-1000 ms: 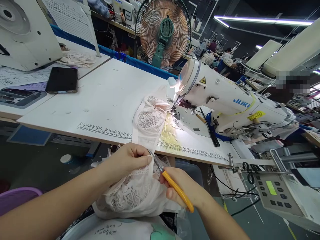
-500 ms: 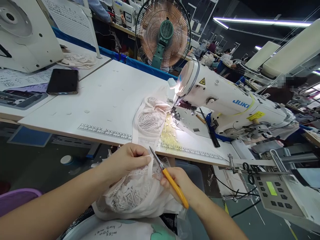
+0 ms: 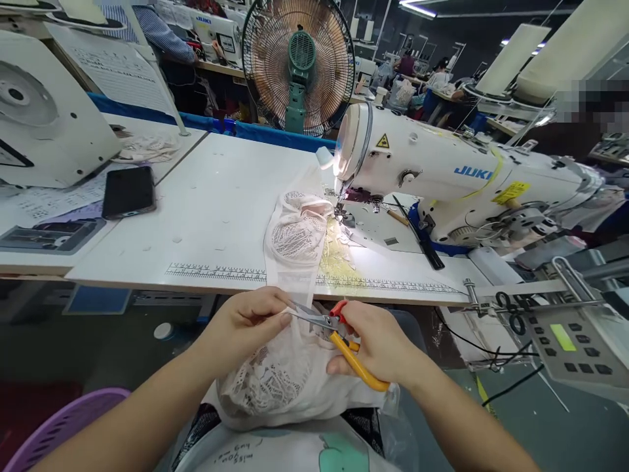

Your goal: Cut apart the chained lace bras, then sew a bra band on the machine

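Note:
My left hand [image 3: 246, 324] pinches a narrow strip of a white lace garment [image 3: 280, 380] that lies bunched in my lap. My right hand [image 3: 376, 344] grips small thread snips [image 3: 339, 334] with orange and red handles. Their metal blades point left and touch the strip right at my left fingertips. The strip runs up over the table edge to more lace pieces [image 3: 297, 229] lying in front of the needle of a white sewing machine [image 3: 442, 180].
A black phone [image 3: 128, 191] lies on the white table [image 3: 206, 216] at left. A standing fan [image 3: 297, 65] is behind the table. A control panel [image 3: 565, 344] hangs at right. A purple basket [image 3: 63, 429] sits low left. Other people work at the far benches.
My right hand swung the snips from pointing up-left to lying level, blades now at the strip by my left fingers. The view shifted slightly right and down.

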`<action>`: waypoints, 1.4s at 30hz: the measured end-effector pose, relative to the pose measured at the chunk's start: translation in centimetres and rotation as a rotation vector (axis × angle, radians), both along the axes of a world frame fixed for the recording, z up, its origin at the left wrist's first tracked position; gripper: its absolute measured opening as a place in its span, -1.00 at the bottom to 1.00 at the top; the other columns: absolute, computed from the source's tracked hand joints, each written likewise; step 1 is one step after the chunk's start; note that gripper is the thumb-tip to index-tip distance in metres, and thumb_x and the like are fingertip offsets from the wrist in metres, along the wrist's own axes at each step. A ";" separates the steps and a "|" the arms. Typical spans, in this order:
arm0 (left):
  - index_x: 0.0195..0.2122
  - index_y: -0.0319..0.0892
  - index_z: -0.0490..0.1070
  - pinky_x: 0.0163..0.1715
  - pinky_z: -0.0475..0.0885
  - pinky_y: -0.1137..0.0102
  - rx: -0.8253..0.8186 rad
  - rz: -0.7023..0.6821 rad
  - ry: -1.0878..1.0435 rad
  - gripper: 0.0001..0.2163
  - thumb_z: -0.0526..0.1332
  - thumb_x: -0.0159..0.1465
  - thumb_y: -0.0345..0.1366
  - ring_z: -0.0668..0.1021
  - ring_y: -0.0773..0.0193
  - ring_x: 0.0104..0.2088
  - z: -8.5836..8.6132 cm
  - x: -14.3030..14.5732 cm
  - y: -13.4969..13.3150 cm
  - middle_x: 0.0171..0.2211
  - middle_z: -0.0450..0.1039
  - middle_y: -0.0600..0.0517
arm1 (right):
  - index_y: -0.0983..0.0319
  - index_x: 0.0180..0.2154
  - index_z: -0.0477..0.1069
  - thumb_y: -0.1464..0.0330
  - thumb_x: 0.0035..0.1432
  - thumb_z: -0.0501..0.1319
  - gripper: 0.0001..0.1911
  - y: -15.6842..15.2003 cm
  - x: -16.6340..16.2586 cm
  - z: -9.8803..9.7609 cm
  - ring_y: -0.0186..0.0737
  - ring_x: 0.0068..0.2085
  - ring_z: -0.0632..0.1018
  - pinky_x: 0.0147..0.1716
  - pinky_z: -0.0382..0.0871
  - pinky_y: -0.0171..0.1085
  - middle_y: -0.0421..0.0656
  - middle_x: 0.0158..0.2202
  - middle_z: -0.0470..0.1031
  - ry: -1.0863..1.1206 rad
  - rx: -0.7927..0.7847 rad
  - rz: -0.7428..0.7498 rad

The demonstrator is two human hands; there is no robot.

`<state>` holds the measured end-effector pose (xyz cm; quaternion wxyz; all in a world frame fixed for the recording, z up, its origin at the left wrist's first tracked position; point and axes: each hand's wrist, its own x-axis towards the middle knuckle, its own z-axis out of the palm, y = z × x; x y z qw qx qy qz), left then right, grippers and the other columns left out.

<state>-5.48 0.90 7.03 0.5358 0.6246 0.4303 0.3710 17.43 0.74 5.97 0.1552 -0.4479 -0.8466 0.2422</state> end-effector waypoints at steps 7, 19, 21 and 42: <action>-0.57 -0.20 0.45 -0.61 0.23 0.50 0.304 0.109 0.278 -0.79 0.10 0.15 -0.36 0.38 0.39 -0.56 0.9 0.7 -0.5 -0.47 0.41 0.00 | 0.25 -0.39 0.36 -0.18 -0.13 0.14 -0.39 -0.1 0.6 0.7 -0.17 -0.43 0.41 -0.50 0.12 -0.29 -0.12 -0.46 0.41 -0.198 0.094 -0.034; -0.58 -0.23 0.42 -0.65 0.20 0.50 0.410 0.090 0.401 -0.77 0.06 0.17 -0.39 0.34 0.43 -0.61 0.6 1.0 -0.4 -0.47 0.37 0.01 | 0.25 -0.42 0.37 -0.22 -0.10 0.07 -0.36 -0.5 0.4 1.4 -0.19 -0.46 0.47 -0.57 0.08 -0.32 -0.12 -0.48 0.44 -0.306 0.095 -0.048; -0.56 -0.23 0.43 -0.67 0.19 0.51 0.442 0.088 0.402 -0.77 0.05 0.17 -0.40 0.32 0.45 -0.63 0.5 0.9 -0.5 -0.47 0.37 0.02 | 0.25 -0.46 0.36 -0.24 -0.13 0.07 -0.35 -0.5 0.4 1.6 -0.23 -0.50 0.45 -0.59 0.03 -0.34 -0.15 -0.53 0.41 -0.356 0.081 -0.055; -0.53 -0.22 0.49 -0.67 0.21 0.53 0.213 0.065 0.221 -0.81 0.11 0.14 -0.36 0.33 0.44 -0.62 1.1 1.0 -0.4 -0.46 0.41 0.00 | 0.22 -0.48 0.19 -0.09 0.00 0.07 -0.51 -0.5 0.5 2.3 -0.32 -0.53 0.27 -0.58 -0.02 -0.36 -0.21 -0.51 0.31 -0.311 -0.084 0.008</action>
